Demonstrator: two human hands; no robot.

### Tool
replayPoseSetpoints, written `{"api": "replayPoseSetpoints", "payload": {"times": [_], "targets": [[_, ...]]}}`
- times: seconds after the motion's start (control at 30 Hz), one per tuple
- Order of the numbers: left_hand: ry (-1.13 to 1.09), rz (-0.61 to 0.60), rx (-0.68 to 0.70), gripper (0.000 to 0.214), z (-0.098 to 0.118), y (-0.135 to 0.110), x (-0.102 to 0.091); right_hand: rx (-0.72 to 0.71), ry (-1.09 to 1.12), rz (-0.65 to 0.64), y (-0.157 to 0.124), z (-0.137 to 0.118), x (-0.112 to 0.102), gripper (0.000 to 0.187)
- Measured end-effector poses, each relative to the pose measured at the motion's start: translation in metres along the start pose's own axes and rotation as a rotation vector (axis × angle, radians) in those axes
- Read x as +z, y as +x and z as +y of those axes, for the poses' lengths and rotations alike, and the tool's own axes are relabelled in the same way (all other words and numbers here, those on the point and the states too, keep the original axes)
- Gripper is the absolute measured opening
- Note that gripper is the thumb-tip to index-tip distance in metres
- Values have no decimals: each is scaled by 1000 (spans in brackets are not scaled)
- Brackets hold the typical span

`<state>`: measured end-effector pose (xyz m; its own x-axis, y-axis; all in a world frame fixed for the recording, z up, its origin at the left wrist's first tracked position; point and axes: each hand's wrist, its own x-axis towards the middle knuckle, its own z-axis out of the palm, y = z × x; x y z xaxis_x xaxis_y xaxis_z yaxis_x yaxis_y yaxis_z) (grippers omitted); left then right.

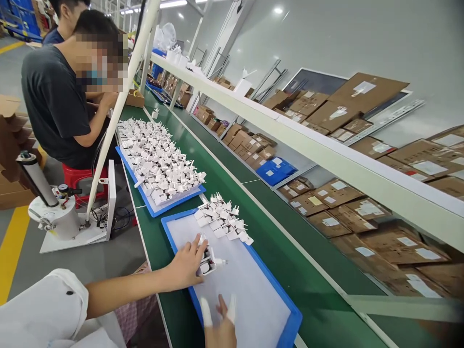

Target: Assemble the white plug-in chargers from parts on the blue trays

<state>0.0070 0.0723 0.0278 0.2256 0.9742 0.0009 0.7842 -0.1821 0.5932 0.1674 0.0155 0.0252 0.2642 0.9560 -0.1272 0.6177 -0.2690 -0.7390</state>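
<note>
My left hand (pixel 186 263) rests at the left side of a few white plug housings (pixel 208 265) on the padded blue tray (pixel 250 295). Its thumb and index finger span them at the near and far ends. Dark parts show inside the housings, and metal pins stick out. Nearer to me, my right hand (pixel 221 328) is over the same tray, its fingers apart and nothing between them. White finger cots cover two of its digits; it is slightly blurred. At the tray's far end sit several more white plugs (pixel 223 217) in close rows.
A second blue tray (pixel 155 210), heaped with white plugs (pixel 159 159), lies farther along the green bench (pixel 308 290). A co-worker (pixel 61 96) sits beyond. A white pole (pixel 119 106) rises at the bench's left. Cardboard boxes (pixel 337 193) fill the shelving on the right.
</note>
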Motion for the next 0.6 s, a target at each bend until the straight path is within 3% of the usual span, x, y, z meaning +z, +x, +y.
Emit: {"api": "replayPoseSetpoints", "payload": {"times": [0.07, 0.17, 0.27, 0.43, 0.6], "targets": [[-27, -73, 96, 117, -4, -1, -2, 21, 30, -10, 12, -10, 14, 105], [-186, -193, 205, 114, -19, 1, -10, -23, 34, -20, 30, -26, 29, 102], [-275, -247, 186, 107, -29, 4, -15, -23, -54, 3, 38, -38, 33, 101], [-310, -186, 219, 99, -28, -9, -23, 18, -77, -16, 26, -38, 5, 99], [-328, -66, 239, 78, -22, -66, -47, -31, -16, 100, -31, 9, -32, 87]]}}
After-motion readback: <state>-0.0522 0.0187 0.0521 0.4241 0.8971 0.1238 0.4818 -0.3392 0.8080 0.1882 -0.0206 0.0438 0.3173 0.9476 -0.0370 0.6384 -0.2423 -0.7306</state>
